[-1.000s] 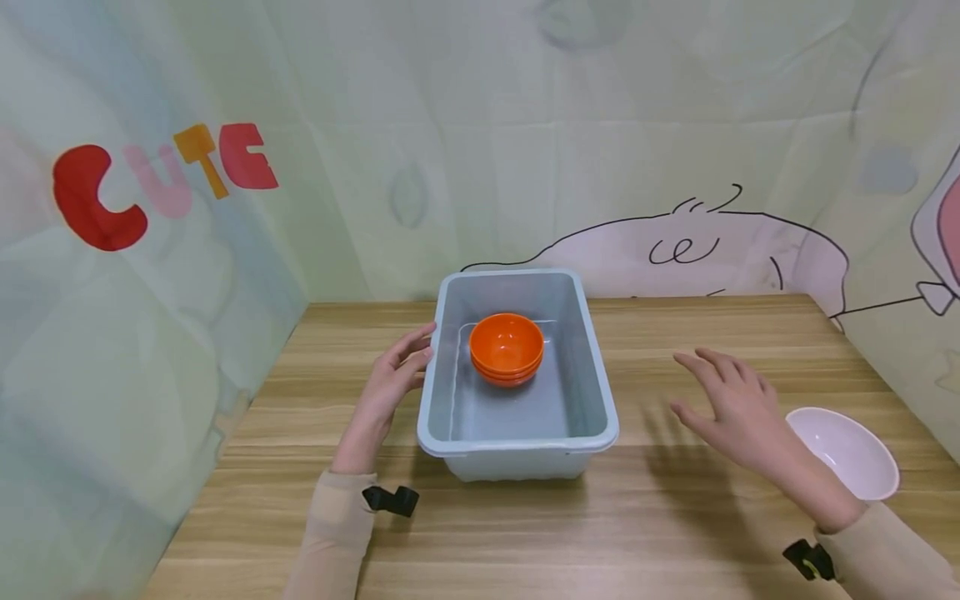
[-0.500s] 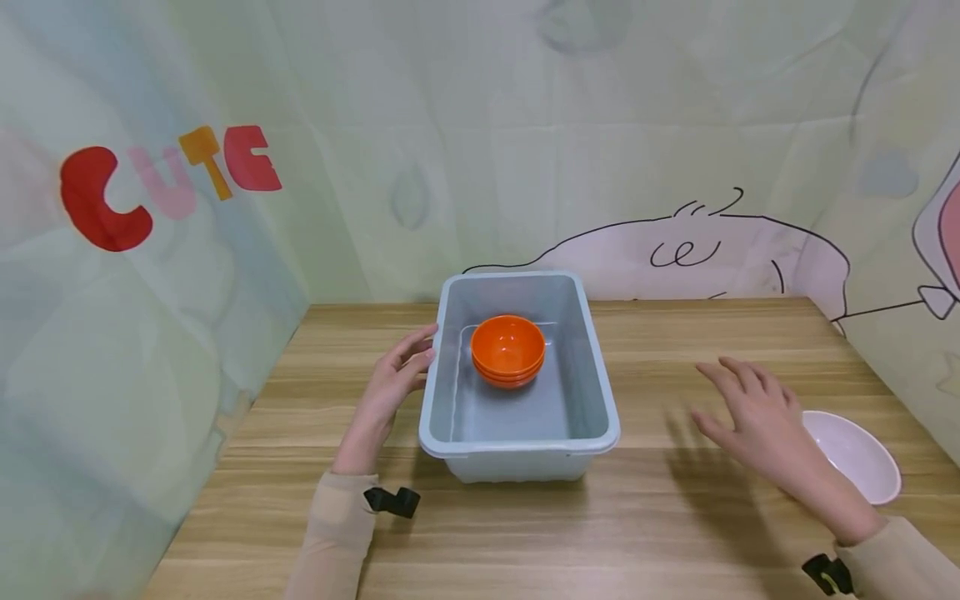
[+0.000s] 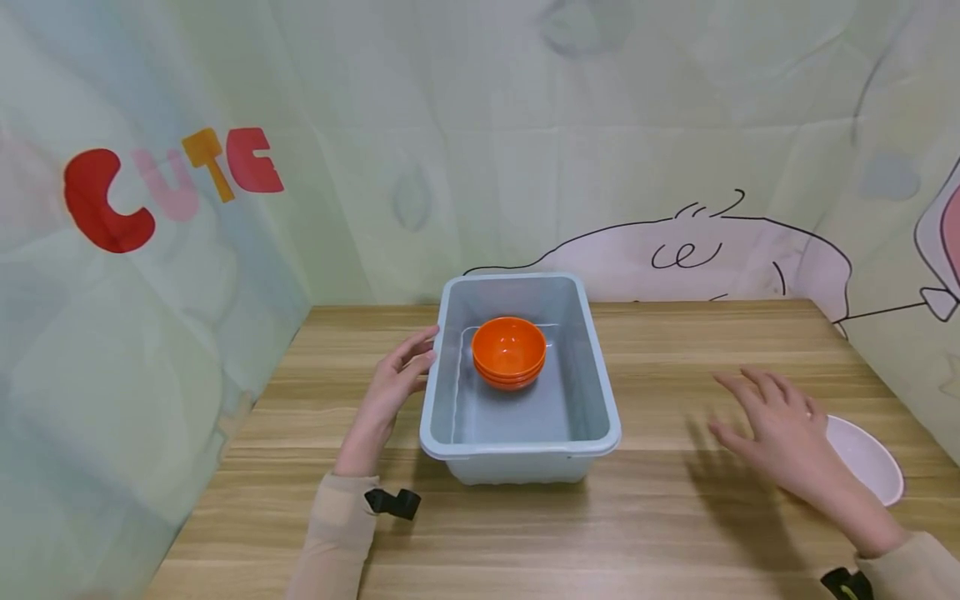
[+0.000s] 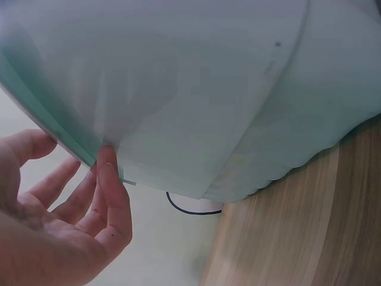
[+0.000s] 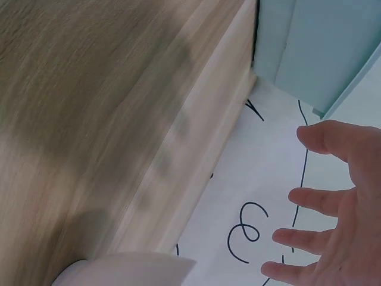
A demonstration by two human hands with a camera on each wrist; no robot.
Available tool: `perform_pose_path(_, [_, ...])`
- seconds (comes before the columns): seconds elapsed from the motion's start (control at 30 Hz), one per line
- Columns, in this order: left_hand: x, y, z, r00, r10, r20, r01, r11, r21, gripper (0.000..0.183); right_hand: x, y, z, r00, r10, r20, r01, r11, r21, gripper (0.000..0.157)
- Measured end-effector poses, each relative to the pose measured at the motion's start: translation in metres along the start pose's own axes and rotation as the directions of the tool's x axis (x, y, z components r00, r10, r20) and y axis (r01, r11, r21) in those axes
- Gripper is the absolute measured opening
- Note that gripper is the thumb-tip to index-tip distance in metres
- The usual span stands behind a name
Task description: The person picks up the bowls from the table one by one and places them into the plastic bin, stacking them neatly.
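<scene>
A light blue plastic basin [image 3: 517, 450] stands on the wooden table with a stack of orange bowls [image 3: 509, 350] inside it. My left hand [image 3: 393, 375] is at the basin's left side, its fingertips touching the rim and outer wall; the left wrist view shows the relaxed fingers [image 4: 116, 202] there. Over the table to the right hovers my right hand [image 3: 783, 429], fingers spread and holding nothing. Partly covered by that hand and forearm, a white bowl [image 3: 870, 462] sits at the right; its edge also enters the right wrist view at the bottom.
The wooden table [image 3: 480, 542] ends at a pale printed curtain [image 3: 360, 167] behind and on both sides. Bare wood lies between the basin and the white bowl. A black band piece [image 3: 392, 503] sits at the left wrist.
My right hand has moved to the right and slightly nearer, covering more of the white bowl. The left hand stays at the basin, and the bowls have not moved.
</scene>
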State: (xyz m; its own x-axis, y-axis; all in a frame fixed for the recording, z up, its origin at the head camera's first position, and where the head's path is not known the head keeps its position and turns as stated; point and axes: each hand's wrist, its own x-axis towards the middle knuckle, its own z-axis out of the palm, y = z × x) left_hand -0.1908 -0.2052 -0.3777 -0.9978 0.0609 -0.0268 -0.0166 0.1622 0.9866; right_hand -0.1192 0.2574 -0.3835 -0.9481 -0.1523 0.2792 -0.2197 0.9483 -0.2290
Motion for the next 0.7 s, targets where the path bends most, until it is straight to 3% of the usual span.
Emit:
perform_pose_path(0.4, [-0.001,-0.001,-0.001,1.0,-0.003,-0.003,0.003,1.0,0.008,0.043,-0.009,0.024,-0.006,0.989,0.072,0.127,-0.075,0.997,0.015,0.072])
perform_pose_path(0.7, [-0.001,-0.001,0.0,1.0,-0.011,-0.009,0.011,1.0,0.012,0.043,-0.016,0.039,-0.015,0.975,0.095,0.202,-0.089,0.995,-0.039,0.078])
